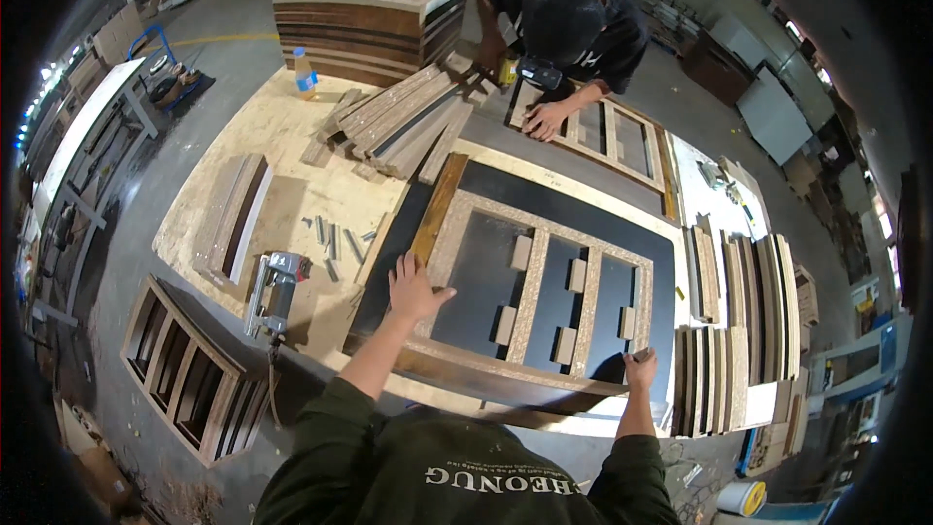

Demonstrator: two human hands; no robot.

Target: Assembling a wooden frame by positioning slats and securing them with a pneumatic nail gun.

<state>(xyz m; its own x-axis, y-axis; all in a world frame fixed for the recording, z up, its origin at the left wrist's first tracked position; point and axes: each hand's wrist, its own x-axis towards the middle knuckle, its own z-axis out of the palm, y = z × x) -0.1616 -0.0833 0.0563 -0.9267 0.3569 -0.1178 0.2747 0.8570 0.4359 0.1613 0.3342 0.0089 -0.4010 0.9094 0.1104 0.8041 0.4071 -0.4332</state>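
Observation:
A wooden frame (pixel 532 303) with crosspieces and several small blocks fixed along them lies flat on a black panel (pixel 622 217) in front of me. My left hand (pixel 416 292) rests on its left side with fingers spread, beside a brown wooden strip (pixel 439 209). At the near right corner, my right hand (pixel 639 369) has its fingers closed on the frame's edge. A long brown board (pixel 486 370) runs along the near side. Left of the frame, a nail gun (pixel 276 294) with a hose lies near the table's edge.
Staples in strips (pixel 333 239), a stack of boards (pixel 231 219), loose slats (pixel 403 122) and a bottle (pixel 305 75) are on the table. Across it, a co-worker (pixel 573 24) handles another frame (pixel 612 136). Stacked strips (pixel 709 379) lie at right; finished frames (pixel 190 369) stand on the floor at left.

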